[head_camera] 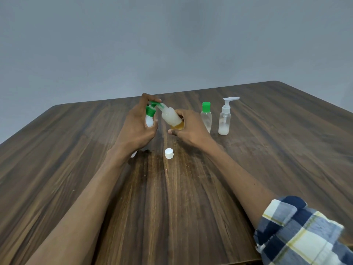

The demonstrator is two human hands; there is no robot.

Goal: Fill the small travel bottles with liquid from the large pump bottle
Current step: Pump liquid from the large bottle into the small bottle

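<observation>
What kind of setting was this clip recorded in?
Probably a plain indoor room, home or office, not a workshop: a dark wood-grain table against a bare grey wall, with only toiletry bottles, such as a green-capped bottle and a small pump bottle.

The pump bottle (pixel 149 119) was white with a green pump; the table (pixel 267 150) dark woodgrain; the sleeve (pixel 298 236) — navy-and-cream plaid.

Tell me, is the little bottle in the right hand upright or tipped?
Tipped. The right hand holds the small bottle slanted, neck toward the green pump spout.
</observation>
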